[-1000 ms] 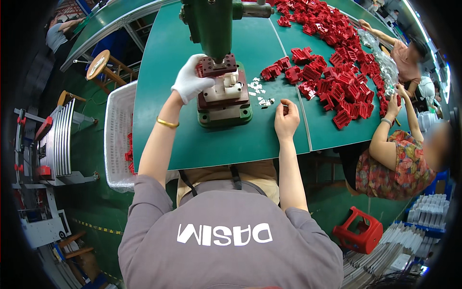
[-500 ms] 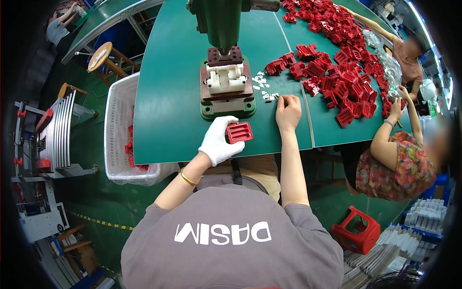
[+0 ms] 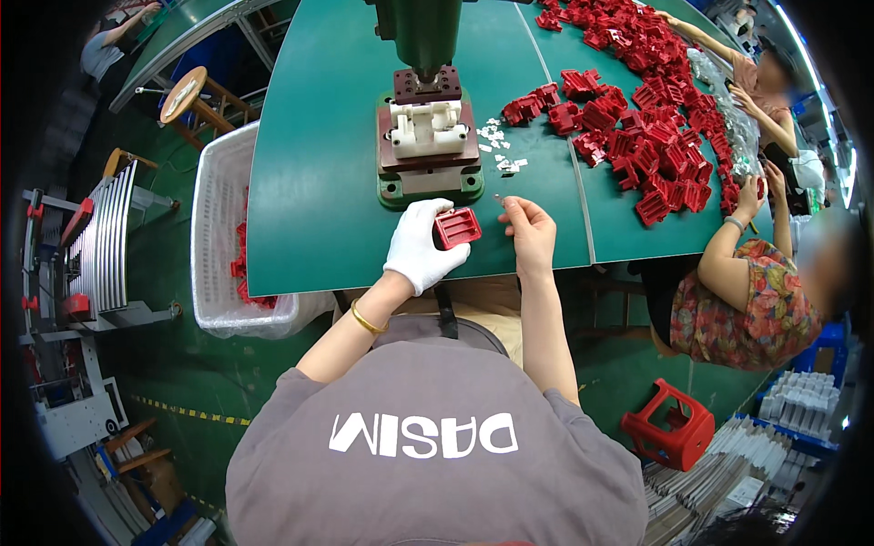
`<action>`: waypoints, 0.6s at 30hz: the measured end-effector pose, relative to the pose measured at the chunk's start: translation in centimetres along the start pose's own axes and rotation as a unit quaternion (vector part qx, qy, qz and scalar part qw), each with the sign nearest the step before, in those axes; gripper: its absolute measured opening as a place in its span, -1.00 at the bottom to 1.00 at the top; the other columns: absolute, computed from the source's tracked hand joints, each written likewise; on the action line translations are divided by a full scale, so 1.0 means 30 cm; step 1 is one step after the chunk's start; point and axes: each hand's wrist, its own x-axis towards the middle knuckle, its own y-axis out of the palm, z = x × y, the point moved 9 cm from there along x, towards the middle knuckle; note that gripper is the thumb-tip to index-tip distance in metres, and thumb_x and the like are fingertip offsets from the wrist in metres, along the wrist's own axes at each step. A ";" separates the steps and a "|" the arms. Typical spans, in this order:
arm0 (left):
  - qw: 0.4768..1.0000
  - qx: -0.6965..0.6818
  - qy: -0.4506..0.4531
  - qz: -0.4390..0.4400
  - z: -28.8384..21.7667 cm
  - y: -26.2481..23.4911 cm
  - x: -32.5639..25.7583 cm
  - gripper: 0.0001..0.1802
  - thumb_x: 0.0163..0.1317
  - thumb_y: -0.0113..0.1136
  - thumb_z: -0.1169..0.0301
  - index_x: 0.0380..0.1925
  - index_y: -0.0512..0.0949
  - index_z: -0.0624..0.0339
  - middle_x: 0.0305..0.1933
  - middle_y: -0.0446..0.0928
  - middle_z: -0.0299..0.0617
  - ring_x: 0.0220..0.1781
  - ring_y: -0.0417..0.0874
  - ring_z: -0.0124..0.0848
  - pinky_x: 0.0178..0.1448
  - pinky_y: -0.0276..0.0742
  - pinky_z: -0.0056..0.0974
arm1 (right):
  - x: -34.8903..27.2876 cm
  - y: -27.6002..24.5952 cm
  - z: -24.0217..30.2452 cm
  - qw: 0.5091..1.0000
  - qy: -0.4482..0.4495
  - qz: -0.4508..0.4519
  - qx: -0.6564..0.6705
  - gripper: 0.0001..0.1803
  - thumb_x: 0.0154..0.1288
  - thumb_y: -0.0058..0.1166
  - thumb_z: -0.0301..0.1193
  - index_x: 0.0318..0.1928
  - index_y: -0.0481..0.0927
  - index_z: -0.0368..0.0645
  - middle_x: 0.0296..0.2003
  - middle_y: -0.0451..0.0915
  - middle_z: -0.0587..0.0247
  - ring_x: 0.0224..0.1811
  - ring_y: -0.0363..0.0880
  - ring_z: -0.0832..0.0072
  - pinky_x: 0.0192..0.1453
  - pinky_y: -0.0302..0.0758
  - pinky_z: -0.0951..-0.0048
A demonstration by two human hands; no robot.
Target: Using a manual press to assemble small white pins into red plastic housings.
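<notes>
My left hand (image 3: pixel 421 247), in a white glove, is closed round a red plastic housing (image 3: pixel 457 228) with long slots facing up. To its right, my bare right hand (image 3: pixel 530 232) pinches a tiny metallic-looking piece (image 3: pixel 498 197) between thumb and fingertips, a short way from the housing. Beyond my hands stands a green press (image 3: pixel 423 36) with a white fixture (image 3: pixel 428 129) on its base. Small white pieces (image 3: pixel 492 136) lie scattered on the table right of the press.
A big heap of red housings (image 3: pixel 660 150) covers the table's right side, beside clear plastic bags (image 3: pixel 728 118). At the table's left edge stands a white crate (image 3: pixel 218 309) with red parts inside. Co-workers sit at the right; a red stool (image 3: pixel 669 426) stands behind on the floor.
My right hand has lifted from the small white pieces and come nearer the housing, with a tiny piece in its fingertips. My left hand still holds the housing, now slightly tilted.
</notes>
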 end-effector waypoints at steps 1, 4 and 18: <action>1.000 0.000 -0.001 -0.006 0.000 -0.003 -0.001 -0.34 -0.15 0.43 0.29 0.01 0.43 0.23 -0.02 0.46 -0.02 0.03 0.54 -0.13 0.17 0.50 -0.18 | -0.010 0.011 -0.007 1.000 0.002 0.004 -0.001 -0.80 0.34 0.19 -0.38 -0.20 0.67 -0.29 -0.42 0.62 0.38 -0.44 0.45 0.77 -0.40 0.34 0.71; 1.000 0.008 0.003 -0.020 -0.007 -0.005 -0.001 -0.35 -0.16 0.43 0.28 0.00 0.44 0.22 -0.04 0.47 -0.03 0.02 0.54 -0.12 0.16 0.50 -0.17 | -0.034 0.029 -0.016 0.998 -0.046 -0.011 -0.051 -0.81 0.34 0.18 -0.40 -0.23 0.66 -0.33 -0.42 0.62 0.39 -0.44 0.45 0.74 -0.36 0.36 0.69; 0.997 0.036 0.018 -0.070 -0.015 -0.001 -0.013 -0.39 -0.14 0.44 0.23 -0.06 0.45 0.19 -0.09 0.50 -0.05 0.00 0.52 -0.11 0.13 0.48 -0.13 | -0.138 0.117 0.075 0.922 -0.262 -0.064 -0.278 -0.87 0.24 0.19 -0.48 -0.39 0.61 -0.30 -0.32 0.63 0.17 -0.27 0.56 0.35 -0.19 0.49 0.41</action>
